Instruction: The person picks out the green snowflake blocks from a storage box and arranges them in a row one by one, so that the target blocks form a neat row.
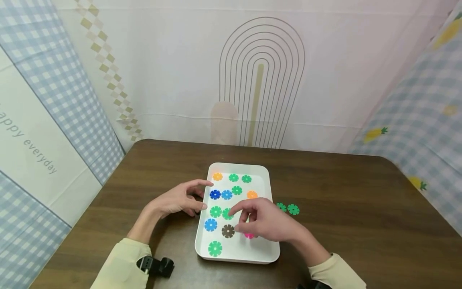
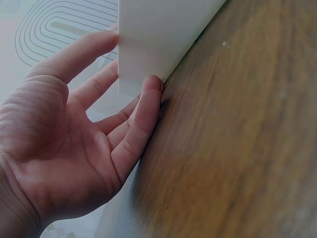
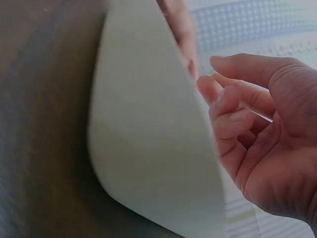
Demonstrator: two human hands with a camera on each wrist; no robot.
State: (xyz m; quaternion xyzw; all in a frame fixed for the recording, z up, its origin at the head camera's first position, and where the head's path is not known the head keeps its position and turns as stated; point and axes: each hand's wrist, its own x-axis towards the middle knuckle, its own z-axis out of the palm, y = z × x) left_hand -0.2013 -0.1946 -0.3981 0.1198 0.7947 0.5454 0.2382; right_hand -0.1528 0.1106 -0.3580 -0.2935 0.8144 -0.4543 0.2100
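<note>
A white tray lies on the table, holding several flat notched discs: green, light blue, dark blue, orange, brown and pink. My left hand touches the tray's left edge; in the left wrist view its bent fingers rest against the outer wall. Over the tray hovers my right hand, index fingertip by a green disc, thumb beside the brown one. The right wrist view shows this hand with thumb and index apart, holding nothing visible.
Two green discs, one of them farther right, lie on the brown table just right of the tray. Behind the table hangs a pale patterned cloth, with blue checked cloth at both sides.
</note>
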